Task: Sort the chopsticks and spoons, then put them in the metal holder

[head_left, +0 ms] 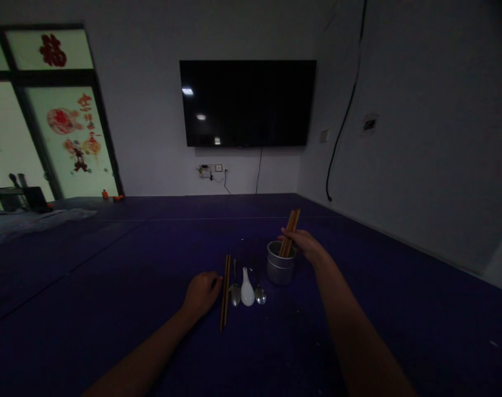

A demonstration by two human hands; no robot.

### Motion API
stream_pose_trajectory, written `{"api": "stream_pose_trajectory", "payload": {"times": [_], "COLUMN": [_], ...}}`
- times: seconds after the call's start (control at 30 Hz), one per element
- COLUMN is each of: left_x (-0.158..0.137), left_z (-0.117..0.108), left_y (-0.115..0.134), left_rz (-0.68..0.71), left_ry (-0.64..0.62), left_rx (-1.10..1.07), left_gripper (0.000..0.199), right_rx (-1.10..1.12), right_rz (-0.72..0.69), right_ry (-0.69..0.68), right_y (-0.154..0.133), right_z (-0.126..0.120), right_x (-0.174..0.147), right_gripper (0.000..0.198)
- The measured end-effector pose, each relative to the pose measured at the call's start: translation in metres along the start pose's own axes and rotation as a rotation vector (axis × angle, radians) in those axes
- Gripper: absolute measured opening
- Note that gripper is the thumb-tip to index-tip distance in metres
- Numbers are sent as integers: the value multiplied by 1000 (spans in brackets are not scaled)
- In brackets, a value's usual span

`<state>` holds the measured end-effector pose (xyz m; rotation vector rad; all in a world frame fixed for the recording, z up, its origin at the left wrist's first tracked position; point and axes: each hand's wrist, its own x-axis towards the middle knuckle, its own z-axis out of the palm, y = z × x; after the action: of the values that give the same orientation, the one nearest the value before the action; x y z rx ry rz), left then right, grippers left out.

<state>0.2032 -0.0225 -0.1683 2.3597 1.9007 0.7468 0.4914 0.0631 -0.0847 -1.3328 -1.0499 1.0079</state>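
My right hand [303, 242] pinches a bundle of wooden chopsticks [291, 223]. Their lower ends are inside a grey metal utensil holder [280, 270], which stands upright. On the purple surface to its left lie a metal spoon [260, 295], a white soup spoon [247, 291] and another metal spoon [235, 295], side by side. Left of these is a pair of chopsticks [225, 292], lying lengthwise. My left hand [201, 292] rests on the surface just beside that pair, fingers curled in and nothing visible in them; whether it touches the chopsticks I cannot tell.
The dark purple surface [151, 248] reaches back to the wall, where a television [248, 103] hangs. A black cable [350, 105] dangles down the right wall. Clear plastic sheeting [31, 223] lies at the far left, near a glass door [69, 138] with red decorations.
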Motion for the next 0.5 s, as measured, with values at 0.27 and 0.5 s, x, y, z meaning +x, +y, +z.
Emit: {"api": "stream_pose_trajectory", "payload": {"times": [0.27,0.5], "left_x": [0,0], "left_z": [0,0], "left_y": [2,3], "left_rz": [77,111], "left_ry": [12,-17], "left_rx": [19,41], "left_gripper": [31,22], "right_rx": [-117,-59], "right_rz": [-383,-725], "right_ry": [497,747], "right_y": [-31,-58], "right_z": [-22,-25], "right_x": [-5,-28], "right_gripper": [53,35]}}
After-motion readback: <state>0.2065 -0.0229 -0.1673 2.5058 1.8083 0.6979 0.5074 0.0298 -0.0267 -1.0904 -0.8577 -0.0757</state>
